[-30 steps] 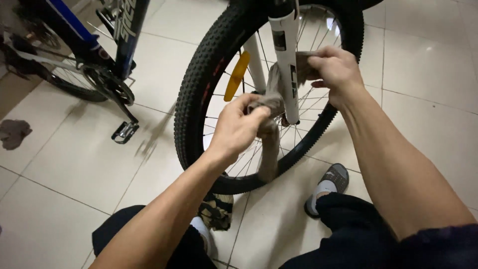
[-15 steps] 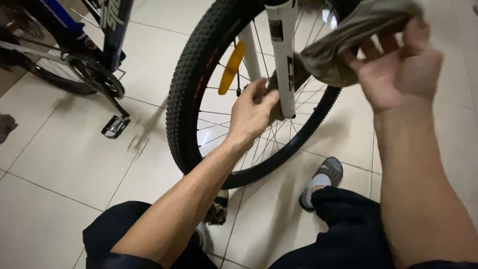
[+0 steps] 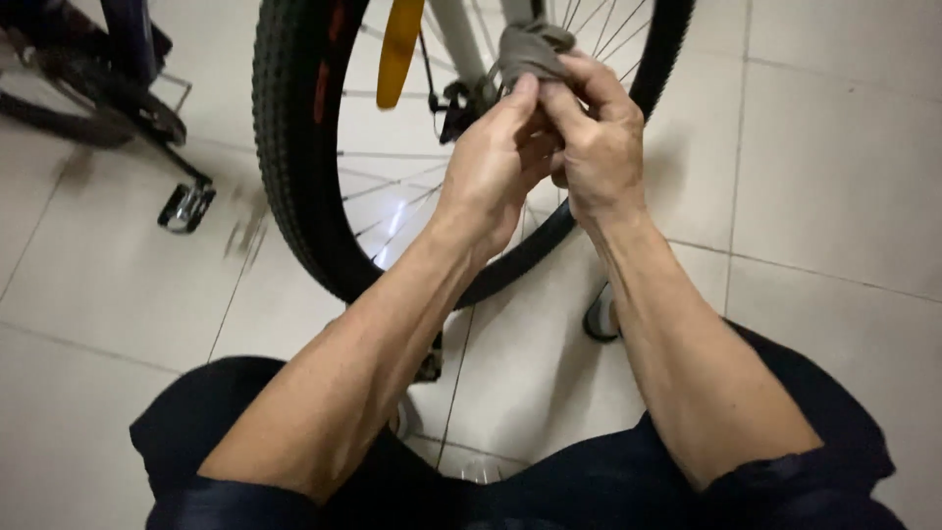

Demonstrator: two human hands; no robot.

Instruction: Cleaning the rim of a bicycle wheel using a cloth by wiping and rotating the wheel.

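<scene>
Head view: a grey rag (image 3: 530,47) is clenched in the grip of both the left hand (image 3: 491,167) and right hand (image 3: 594,137), pressed together against the bicycle wheel (image 3: 294,147) above the tiled floor (image 3: 834,177).

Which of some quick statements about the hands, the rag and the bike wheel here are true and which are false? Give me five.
1. Both hands grip a grey rag at the wheel. True: the left hand and right hand meet on it.
2. The tyre is smooth and white. False: it is black and knobbly.
3. A yellow strip shows behind the spokes. True.
4. The floor is carpeted. False: it is pale tile.
5. A pedal of a second bicycle shows at the left. True.
</scene>
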